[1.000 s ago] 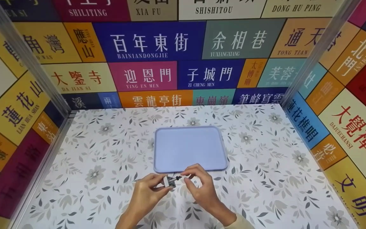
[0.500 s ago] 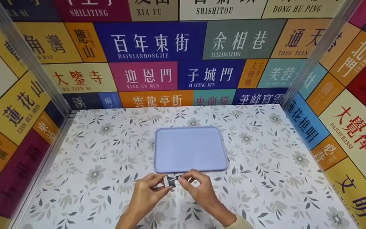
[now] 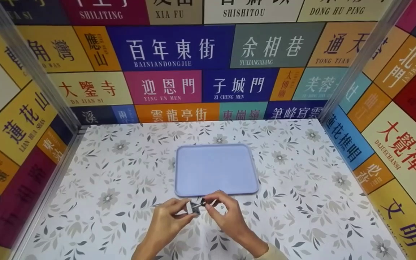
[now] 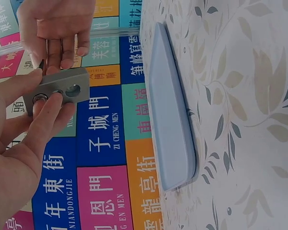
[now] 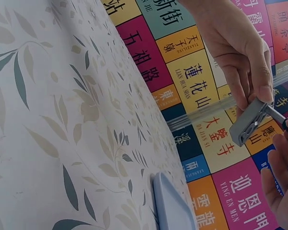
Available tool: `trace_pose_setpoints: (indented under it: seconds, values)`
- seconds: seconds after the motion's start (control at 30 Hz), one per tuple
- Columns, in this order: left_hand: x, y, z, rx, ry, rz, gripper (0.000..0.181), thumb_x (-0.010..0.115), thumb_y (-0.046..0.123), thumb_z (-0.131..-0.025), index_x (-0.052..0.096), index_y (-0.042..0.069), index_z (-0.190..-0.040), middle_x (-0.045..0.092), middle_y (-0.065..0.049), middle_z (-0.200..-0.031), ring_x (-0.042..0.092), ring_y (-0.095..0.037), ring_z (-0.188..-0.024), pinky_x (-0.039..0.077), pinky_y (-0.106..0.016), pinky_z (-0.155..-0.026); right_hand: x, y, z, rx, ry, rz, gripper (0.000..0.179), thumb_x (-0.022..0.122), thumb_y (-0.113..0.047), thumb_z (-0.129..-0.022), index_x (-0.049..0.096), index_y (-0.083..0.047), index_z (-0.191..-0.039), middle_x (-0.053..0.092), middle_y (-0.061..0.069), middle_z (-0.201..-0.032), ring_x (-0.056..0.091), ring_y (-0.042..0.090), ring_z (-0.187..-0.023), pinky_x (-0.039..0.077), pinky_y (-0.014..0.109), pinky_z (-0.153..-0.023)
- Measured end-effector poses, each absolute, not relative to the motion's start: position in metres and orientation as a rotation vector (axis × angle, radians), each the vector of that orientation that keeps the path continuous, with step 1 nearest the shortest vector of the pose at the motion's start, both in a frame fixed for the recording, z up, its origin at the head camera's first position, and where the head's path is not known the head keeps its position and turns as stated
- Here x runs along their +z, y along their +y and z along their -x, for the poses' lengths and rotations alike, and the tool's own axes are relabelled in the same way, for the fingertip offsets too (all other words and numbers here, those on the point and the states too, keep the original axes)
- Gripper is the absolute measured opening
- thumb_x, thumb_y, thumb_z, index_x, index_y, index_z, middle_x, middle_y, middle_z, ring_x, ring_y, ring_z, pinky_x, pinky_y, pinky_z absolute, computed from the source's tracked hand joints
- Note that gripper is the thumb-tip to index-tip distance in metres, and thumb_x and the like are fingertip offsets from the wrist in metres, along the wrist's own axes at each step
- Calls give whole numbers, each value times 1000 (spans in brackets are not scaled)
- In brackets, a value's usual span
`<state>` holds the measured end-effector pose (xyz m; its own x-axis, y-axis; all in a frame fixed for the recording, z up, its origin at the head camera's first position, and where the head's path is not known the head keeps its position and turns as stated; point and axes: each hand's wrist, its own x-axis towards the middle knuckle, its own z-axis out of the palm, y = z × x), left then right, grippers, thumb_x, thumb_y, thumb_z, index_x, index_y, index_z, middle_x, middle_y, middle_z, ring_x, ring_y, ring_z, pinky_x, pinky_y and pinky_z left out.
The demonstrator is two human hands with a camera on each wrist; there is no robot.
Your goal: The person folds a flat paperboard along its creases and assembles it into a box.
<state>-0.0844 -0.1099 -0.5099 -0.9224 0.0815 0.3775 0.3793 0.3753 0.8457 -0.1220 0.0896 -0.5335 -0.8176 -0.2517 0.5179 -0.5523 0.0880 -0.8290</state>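
Observation:
My left hand (image 3: 168,213) pinches a small grey metal block (image 4: 65,85) between thumb and fingers, above the table. Round holes run through the block, visible in the left wrist view. From its side a threaded bolt (image 5: 277,115) sticks out toward my right hand (image 3: 229,213). The bolt's outer end carries a black piece (image 3: 203,202), which the right thumb and index finger pinch. The right hand's other fingers are loosely curved beside it. Part of the black piece is hidden by the fingertips.
A pale blue tray (image 3: 217,169) lies on the table just beyond both hands. The tabletop (image 3: 121,173) has a white leaf-and-flower pattern. Panels with colourful signs (image 3: 172,47) enclose the back and both sides.
One second ago the right thumb and index finger were spread beside the black end; they have closed on it and shifted slightly. The left hand and block have hardly moved.

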Motion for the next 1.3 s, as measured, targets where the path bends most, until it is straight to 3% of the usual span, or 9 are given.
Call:
trace_pose_setpoints:
  seconds: [0.4,0.77,0.9,1.07,1.3]
  values:
    - [-509,-111,84,-1595,-2390,380,36,86,12,-79,76,0,-112,71,-7,-91,71,-12,-82,64,-16,-72,-535,89,125,1748,-1988,-881,25,69,13,-85,72,-3,-103,69,13,-95,65,24,-87,62,27,-73]
    - [-509,-112,84,-1545,-2368,404,36,86,4,-77,75,-2,-111,71,-7,-89,72,-16,-81,65,-16,-71,-534,90,125,1751,-1973,-868,28,66,18,-83,70,-1,-104,66,14,-96,63,21,-92,61,29,-74]
    - [-508,-111,84,-1546,-2364,405,37,86,3,-76,75,-3,-111,70,-8,-89,72,-16,-82,65,-17,-71,-533,92,124,1797,-1985,-822,19,63,15,-87,68,-1,-97,65,14,-91,62,18,-85,60,26,-72]
    - [-507,-111,84,-1537,-2375,393,36,86,4,-76,76,0,-111,71,-7,-90,72,-15,-81,64,-16,-71,-534,91,121,1805,-2097,-728,13,66,-1,-93,69,-13,-91,67,5,-83,63,11,-78,59,27,-67]
    - [-507,-111,84,-1535,-2365,425,37,86,2,-76,75,-3,-111,71,-9,-91,73,-18,-81,64,-16,-71,-535,91,121,1806,-2179,-658,11,72,-7,-91,75,-18,-95,71,0,-83,65,8,-79,60,28,-67]
